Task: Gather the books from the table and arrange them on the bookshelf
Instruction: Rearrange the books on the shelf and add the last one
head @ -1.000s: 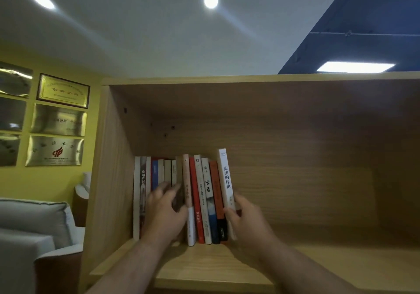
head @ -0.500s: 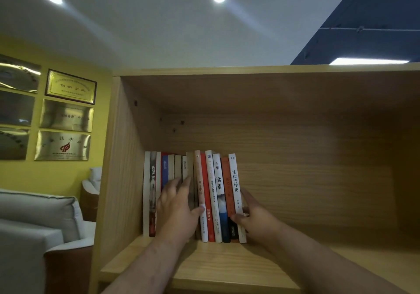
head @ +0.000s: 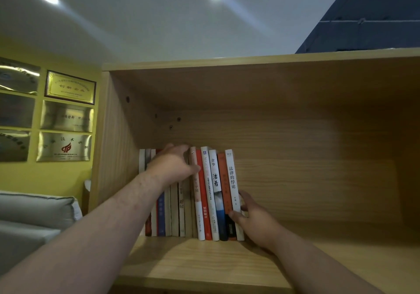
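Standing upright at the shelf's (head: 204,262) nine o'clock end, the books (head: 204,193) show white, red and orange spines. Left hand (head: 175,164) lies spread over their tops; right hand (head: 254,218) pinches the white book (head: 233,180) at three o'clock.

A: What can't you make out around the row of books (head: 193,193)?

B: The left hand (head: 173,165) covers the upper spines at the row's left end, so their titles are hidden. The right hand (head: 254,217) hides the lower right corner of the white book (head: 232,180) ending the row.

A: And farther from the row?

B: The bookshelf (head: 204,262) runs off the right and bottom edges. Left of it, the wall plaques (head: 66,146) carry lettering too blurred to read.
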`<action>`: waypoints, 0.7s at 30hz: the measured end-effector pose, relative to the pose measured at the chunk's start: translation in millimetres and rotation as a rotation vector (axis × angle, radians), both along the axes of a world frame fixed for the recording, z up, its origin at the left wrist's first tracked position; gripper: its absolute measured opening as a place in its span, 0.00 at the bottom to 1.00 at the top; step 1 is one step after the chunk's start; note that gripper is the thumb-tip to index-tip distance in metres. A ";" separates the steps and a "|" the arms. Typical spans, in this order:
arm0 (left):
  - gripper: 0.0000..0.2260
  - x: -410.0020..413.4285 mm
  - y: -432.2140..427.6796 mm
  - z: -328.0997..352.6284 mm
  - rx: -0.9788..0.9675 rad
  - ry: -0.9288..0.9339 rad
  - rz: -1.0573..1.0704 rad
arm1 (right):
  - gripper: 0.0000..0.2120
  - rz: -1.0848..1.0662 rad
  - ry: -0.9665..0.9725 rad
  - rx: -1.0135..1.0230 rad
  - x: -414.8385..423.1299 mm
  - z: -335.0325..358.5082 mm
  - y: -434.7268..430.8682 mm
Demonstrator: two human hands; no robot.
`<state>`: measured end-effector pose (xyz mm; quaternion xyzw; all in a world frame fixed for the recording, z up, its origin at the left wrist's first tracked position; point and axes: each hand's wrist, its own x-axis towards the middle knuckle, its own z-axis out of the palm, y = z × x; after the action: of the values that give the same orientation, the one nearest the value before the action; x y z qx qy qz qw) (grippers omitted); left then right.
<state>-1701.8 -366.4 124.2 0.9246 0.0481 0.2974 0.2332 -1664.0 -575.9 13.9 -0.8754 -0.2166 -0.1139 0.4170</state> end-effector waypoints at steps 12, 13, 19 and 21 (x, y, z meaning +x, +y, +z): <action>0.21 -6.6 3.1 -9.8 -0.169 -0.352 -0.098 | 0.33 0.000 0.004 -0.009 3.2 -0.4 -4.0; 0.21 -10.2 4.2 -7.2 -0.181 -0.370 -0.102 | 0.33 0.001 0.007 -0.009 3.1 0.1 -4.0; 0.21 -32.6 24.2 -15.3 -0.234 -0.463 -0.137 | 0.34 0.004 0.003 -0.009 1.6 1.4 -3.8; 0.24 -36.9 26.9 -28.3 -0.302 -0.518 -0.164 | 0.34 0.005 0.006 -0.002 0.7 1.5 -3.5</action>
<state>-1738.7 -339.5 95.9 0.7737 -0.0442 0.4929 0.3956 -1663.4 -579.4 15.4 -0.8756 -0.2176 -0.1102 0.4170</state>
